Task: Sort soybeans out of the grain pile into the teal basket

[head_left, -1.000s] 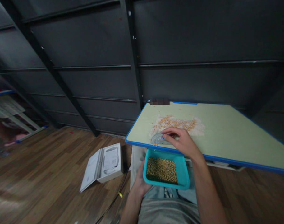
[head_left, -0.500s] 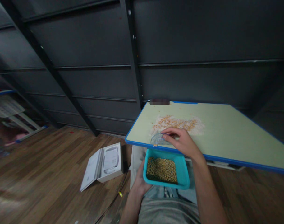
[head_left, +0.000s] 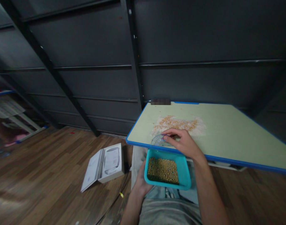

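Observation:
My left hand (head_left: 142, 179) grips the left side of a turquoise plastic basin (head_left: 185, 175), just below the table's near edge. Soybeans (head_left: 163, 170) cover the basin's bottom. Above it, my right hand (head_left: 182, 140) pinches a clear, bluish protractor (head_left: 158, 140) by its right part; the curved side faces left. The protractor lies at the near edge of the pale green table (head_left: 232, 137). Just beyond my fingers spread orange-yellow beans (head_left: 167, 120) mixed with white grains that look like rice (head_left: 200, 126).
A blue rim (head_left: 246, 164) edges the table. At its far left corner sits a dark, blurred-out object (head_left: 160, 102). An open white box (head_left: 112, 162) stands on the wooden floor (head_left: 51, 175) beside a black cable (head_left: 113, 201). Dark panelled wall (head_left: 204, 37) rises behind. At far left, part of a person (head_left: 1, 131) shows.
A few beans that lay at the table's near edge by the protractor are gone from there. The protractor has shifted very slightly; both hands stay almost in place.

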### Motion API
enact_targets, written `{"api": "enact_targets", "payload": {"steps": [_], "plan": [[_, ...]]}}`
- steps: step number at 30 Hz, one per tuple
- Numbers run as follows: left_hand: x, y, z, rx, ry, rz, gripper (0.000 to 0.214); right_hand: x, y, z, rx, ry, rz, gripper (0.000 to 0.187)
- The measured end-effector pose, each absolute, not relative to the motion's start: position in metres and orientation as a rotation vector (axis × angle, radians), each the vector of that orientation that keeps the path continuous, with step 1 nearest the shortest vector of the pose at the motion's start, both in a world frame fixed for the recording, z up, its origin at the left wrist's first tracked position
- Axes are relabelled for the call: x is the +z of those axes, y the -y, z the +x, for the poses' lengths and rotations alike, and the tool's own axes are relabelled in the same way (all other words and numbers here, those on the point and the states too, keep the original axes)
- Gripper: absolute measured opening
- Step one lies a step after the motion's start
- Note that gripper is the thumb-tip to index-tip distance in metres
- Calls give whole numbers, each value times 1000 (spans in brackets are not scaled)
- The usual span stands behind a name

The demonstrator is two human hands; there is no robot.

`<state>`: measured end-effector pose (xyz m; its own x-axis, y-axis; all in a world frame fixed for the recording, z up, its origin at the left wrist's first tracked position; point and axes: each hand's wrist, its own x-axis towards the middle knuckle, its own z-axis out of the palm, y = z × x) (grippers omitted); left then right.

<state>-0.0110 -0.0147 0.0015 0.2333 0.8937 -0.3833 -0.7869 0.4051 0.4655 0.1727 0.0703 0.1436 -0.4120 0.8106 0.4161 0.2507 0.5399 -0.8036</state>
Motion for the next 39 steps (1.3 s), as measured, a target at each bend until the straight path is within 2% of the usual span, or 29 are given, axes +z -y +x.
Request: {"api": "enact_targets", "payload": {"steps": [14,26,39], "plan": [[5,15,-11,1154,-688,156,24,137,-78,173,666,1857,-941,14],[7,15,-11,1124,-699,208,32,135,-78,172,742,1890,-893,17],[8,14,-11,1146,-697,175,26,141,-74,171,807,1931,-842,21]]}}
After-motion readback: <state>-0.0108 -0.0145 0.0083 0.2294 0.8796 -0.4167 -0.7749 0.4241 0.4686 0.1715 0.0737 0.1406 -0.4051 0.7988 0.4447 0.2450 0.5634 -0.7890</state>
